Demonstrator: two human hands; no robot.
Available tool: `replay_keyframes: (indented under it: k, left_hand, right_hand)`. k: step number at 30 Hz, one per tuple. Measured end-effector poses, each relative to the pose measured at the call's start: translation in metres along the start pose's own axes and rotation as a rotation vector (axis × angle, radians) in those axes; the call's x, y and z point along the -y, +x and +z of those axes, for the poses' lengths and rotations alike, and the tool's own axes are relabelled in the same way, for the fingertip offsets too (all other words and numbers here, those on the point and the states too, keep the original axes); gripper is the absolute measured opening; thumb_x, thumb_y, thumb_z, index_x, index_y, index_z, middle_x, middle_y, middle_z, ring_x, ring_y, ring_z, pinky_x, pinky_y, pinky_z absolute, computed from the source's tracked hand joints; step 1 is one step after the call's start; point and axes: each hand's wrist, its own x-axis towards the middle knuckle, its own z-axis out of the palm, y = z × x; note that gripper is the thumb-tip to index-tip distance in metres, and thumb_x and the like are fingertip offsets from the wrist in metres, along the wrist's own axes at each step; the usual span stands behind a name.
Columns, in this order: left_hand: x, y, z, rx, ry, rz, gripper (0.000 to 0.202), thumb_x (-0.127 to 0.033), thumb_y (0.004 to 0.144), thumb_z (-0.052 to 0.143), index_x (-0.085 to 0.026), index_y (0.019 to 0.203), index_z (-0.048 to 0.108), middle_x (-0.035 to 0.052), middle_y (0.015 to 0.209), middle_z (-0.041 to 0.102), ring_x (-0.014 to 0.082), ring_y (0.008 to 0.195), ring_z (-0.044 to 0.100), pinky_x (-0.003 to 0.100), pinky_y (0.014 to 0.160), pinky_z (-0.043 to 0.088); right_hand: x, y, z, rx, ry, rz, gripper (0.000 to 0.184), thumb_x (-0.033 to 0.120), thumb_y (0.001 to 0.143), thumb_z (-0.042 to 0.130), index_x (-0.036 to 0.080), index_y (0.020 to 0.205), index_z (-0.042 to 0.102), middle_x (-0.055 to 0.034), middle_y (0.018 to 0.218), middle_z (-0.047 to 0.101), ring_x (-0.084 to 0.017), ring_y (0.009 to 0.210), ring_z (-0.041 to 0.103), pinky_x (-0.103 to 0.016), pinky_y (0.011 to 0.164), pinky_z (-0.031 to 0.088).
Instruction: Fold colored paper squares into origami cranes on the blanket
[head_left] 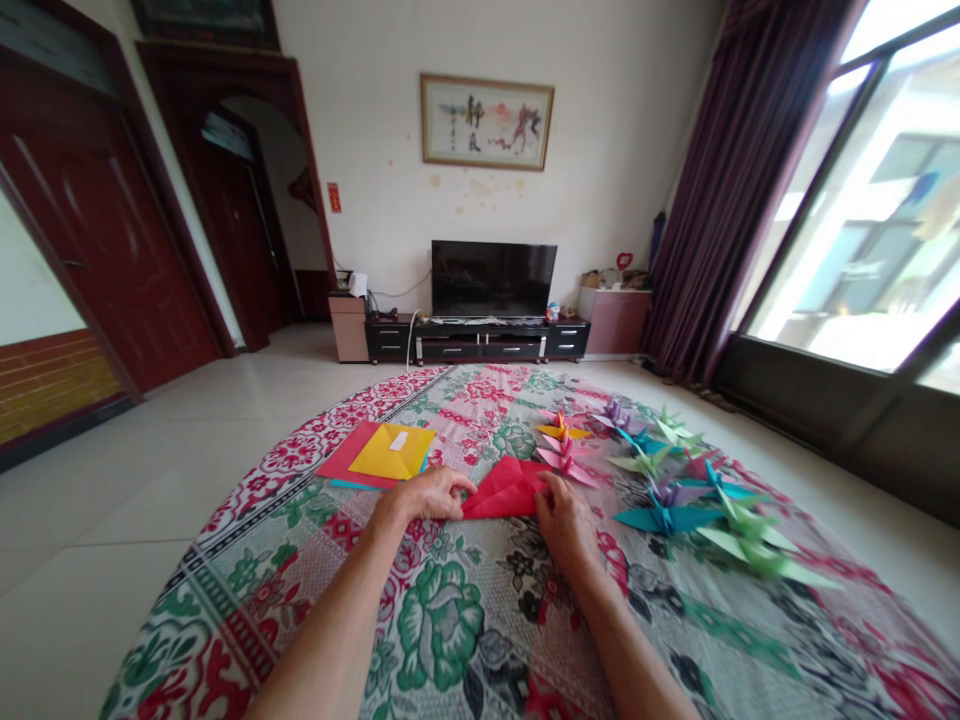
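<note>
A red sheet of origami paper (pixel 504 490), partly folded with creases showing, lies on the flowered tablecloth (pixel 442 620) in front of me. My left hand (pixel 433 493) pinches its left corner between thumb and fingers. At the right corner, my right hand (pixel 564 513) grips the paper with its fingers curled. Left of the red sheet sits a stack of square paper, with a yellow sheet (pixel 382 462) bearing a white label on top and a pinkish-red sheet (pixel 341 455) under it. Several folded paper cranes stand to the right, among them a pink crane (pixel 568 458) nearest the red sheet.
Further right are blue cranes (pixel 667 515) and a light green crane (pixel 754 540), grouped close together. Beyond the round table's far edge, a television (pixel 493 280) stands on a low black cabinet (pixel 469 342). Purple curtains (pixel 739 200) hang by the window at right.
</note>
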Motion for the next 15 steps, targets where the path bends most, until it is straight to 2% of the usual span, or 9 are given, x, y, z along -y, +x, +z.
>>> replay_keyframes:
  k: [4,9,15]
  left_hand:
    - [-0.0019,-0.0021,-0.0009,-0.029,-0.001,-0.001,0.048,-0.019,0.056,0.052,-0.017,0.101,0.067,-0.003,0.06,0.057,0.0092,0.052,0.043,0.019,0.049,0.03]
    - [0.0053,-0.0026,-0.0032,0.035,-0.107,-0.018,0.036,-0.024,0.058,0.055,-0.014,0.089,0.07,-0.0003,0.063,0.061,0.0104,0.053,0.048,0.02,0.05,0.034]
    - [0.0055,-0.0008,-0.0005,0.032,-0.101,-0.095,0.038,-0.023,0.056,0.053,-0.015,0.089,0.07,-0.0007,0.056,0.06,0.0104,0.047,0.049,0.019,0.047,0.035]
  right_hand:
    - [-0.0011,0.0001,0.0008,-0.01,-0.001,-0.009,0.03,0.016,0.082,0.039,0.014,0.106,0.057,-0.0076,0.088,0.064,-0.015,0.077,0.059,-0.025,0.075,0.041]
    - [-0.0009,0.0002,0.0011,0.003,-0.014,0.003,0.03,0.016,0.082,0.039,0.015,0.105,0.058,-0.0073,0.088,0.063,-0.015,0.078,0.059,-0.025,0.075,0.04]
    - [0.0001,0.0001,0.001,0.01,-0.043,-0.006,0.03,0.016,0.082,0.04,0.015,0.106,0.057,-0.0079,0.091,0.063,-0.016,0.081,0.059,-0.025,0.077,0.04]
